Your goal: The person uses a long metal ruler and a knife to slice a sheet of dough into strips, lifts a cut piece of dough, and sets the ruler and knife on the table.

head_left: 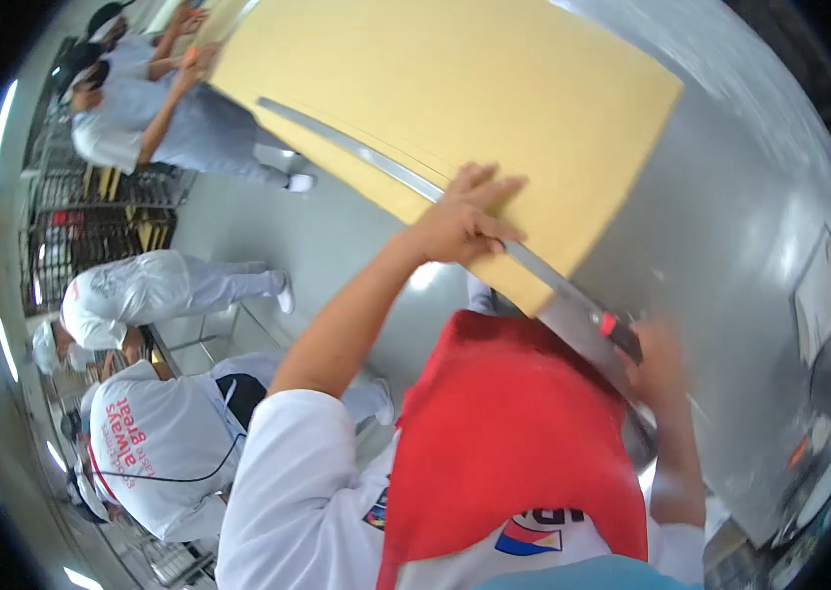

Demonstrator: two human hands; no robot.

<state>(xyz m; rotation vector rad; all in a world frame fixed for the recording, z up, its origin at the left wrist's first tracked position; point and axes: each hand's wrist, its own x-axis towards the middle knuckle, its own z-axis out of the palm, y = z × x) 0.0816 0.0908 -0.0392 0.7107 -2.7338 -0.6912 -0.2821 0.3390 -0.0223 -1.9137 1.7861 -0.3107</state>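
A large flat yellow sheet, which looks like sponge cake (494, 79), lies over the grey metal table (720, 187). Along its near edge runs a long, narrow metal blade (356, 149); its middle is hidden under my left hand. My left hand (465, 216) rests on blade and sheet, fingers spread. At the blade's near end, my right hand (659, 359), blurred, is closed around the red and black knife handle (620, 336). Whether the far metal strip and the knife are one piece I cannot tell. A thin line in the sheet runs beside the strip.
My red apron (514, 423) is against the table edge. Two co-workers (130, 108) stand at the sheet's far end, others (160, 442) at the left. Racks of trays (101, 211) stand behind them. A paper-like sheet (822, 295) lies at the right.
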